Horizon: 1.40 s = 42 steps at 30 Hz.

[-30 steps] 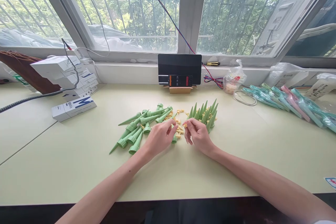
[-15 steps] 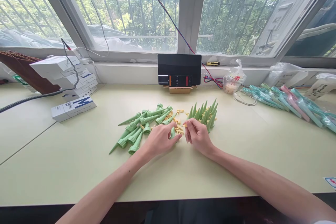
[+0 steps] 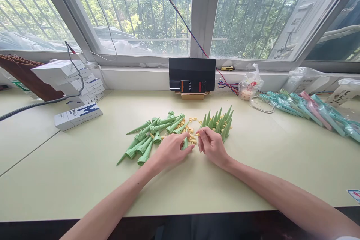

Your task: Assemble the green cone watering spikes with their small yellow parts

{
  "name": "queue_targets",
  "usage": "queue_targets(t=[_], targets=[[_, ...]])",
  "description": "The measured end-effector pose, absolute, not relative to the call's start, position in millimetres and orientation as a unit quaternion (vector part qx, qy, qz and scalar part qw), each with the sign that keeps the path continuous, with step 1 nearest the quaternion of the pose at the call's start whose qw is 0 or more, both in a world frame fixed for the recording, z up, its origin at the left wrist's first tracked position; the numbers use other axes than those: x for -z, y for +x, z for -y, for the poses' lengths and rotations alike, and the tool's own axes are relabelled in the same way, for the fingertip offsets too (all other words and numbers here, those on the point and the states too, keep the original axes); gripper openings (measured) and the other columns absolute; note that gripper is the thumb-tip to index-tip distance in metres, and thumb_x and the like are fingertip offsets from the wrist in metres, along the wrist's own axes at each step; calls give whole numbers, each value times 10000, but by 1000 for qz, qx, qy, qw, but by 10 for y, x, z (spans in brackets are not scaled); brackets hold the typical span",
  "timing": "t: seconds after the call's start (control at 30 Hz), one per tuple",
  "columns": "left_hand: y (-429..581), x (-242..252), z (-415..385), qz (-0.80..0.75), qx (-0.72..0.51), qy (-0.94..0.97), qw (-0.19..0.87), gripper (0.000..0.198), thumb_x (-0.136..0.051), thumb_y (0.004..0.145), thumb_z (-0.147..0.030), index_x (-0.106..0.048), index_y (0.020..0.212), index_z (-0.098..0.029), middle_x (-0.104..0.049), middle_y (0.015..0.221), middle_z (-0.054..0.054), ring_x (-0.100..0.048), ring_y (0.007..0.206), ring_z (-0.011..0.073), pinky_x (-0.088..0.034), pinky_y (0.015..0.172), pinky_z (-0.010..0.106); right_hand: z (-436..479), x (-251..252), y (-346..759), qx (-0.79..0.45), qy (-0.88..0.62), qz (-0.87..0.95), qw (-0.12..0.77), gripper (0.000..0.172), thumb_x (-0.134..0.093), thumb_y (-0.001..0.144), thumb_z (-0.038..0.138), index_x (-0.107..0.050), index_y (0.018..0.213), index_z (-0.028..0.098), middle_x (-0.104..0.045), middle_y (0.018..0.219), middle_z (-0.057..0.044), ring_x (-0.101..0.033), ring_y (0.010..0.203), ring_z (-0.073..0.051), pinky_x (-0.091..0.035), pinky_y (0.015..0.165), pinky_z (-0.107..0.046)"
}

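Note:
My left hand (image 3: 170,150) rests on the pale green table with its fingers curled round a green plastic spike (image 3: 185,143). My right hand (image 3: 213,145) is just to its right, pinching a small yellow plastic piece (image 3: 196,134) between thumb and forefinger. The two hands are close together, almost touching. Several loose green spikes (image 3: 146,137) lie in a pile to the left of my hands. A cluster of upright green spikes (image 3: 220,122) stands behind my right hand. Small yellow pieces (image 3: 190,129) are scattered between the two groups.
A dark tablet and a phone (image 3: 192,75) lean on a stand at the window sill. White boxes (image 3: 70,86) are stacked at the left. Teal and pink plastic clips (image 3: 312,110) lie at the right, near plastic bags (image 3: 250,82). The table's front edge (image 3: 180,213) runs below my forearms.
My left hand slid slightly down and right, closing onto a green spike. My right hand stayed almost still, keeping its pinch on the yellow piece.

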<state>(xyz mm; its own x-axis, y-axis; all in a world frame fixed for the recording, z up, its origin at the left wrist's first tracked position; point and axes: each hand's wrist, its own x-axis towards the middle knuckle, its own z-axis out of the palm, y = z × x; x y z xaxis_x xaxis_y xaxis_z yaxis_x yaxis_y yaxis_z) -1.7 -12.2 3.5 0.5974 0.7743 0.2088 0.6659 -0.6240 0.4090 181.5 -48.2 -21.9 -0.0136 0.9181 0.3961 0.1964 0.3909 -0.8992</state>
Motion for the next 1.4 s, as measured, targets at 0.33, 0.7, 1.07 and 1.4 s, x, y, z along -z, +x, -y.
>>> queue_targets(t=[0.33, 0.7, 1.07, 1.4], targets=[[-14, -58, 139, -397, -191, 888, 134, 237, -542, 894, -406, -673, 999, -238, -591, 635, -19, -561, 605, 169, -362, 585, 270, 490, 205, 1811, -328, -441, 632, 546, 328, -405, 1022, 466, -557, 880, 212, -512, 522, 51, -437, 407, -104, -374, 447, -241], [-12, -45, 132, -392, -200, 886, 145, 235, -520, 902, -352, -693, 1009, -234, -608, 621, -13, -550, 578, 159, -342, 561, 265, 485, 197, 1808, -323, -440, 634, 548, 338, -410, 1015, 483, -553, 866, 214, -519, 533, 49, -447, 411, -107, -386, 457, -247], [-18, -36, 138, -404, -241, 866, 166, 272, -464, 929, -333, -690, 1027, -217, -644, 683, 4, -556, 593, 161, -453, 690, 296, 490, 205, 1805, -320, -442, 633, 549, 342, -412, 1011, 490, -575, 896, 212, -519, 545, 42, -469, 427, -114, -406, 462, -250], [-13, -41, 85, -411, -309, 842, 162, 327, -467, 964, -340, -661, 1191, -207, -602, 778, 22, -528, 620, 145, -434, 619, 263, 487, 207, 1803, -312, -442, 633, 554, 305, -423, 1015, 448, -566, 885, 212, -523, 570, 39, -487, 444, -108, -415, 469, -240]])
